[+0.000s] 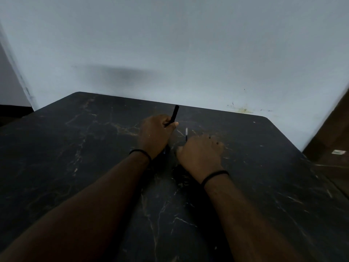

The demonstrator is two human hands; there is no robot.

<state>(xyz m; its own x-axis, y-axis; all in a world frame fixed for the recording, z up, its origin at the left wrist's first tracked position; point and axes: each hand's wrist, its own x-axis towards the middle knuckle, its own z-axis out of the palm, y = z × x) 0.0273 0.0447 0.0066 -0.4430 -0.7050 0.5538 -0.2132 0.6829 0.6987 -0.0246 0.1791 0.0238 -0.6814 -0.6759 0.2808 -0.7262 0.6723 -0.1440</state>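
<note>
My left hand (154, 133) grips a slim black stick-like piece, perhaps a pen barrel (174, 114), which points up and away from its fist. My right hand (201, 154) is curled low over the dark marble-patterned table (75, 148) and holds a thin rod with a white tip, perhaps a pen refill (186, 132), which sticks out beyond its fingers. The two hands are close together near the table's middle, a small gap between them. Each wrist wears a black band. The scene is dim and details of both items are hard to make out.
A pale blue wall (170, 53) rises right behind the table's far edge. A brown wooden piece (332, 133) stands at the right, with a small white label (339, 152). The table's corners at far left and far right are rounded.
</note>
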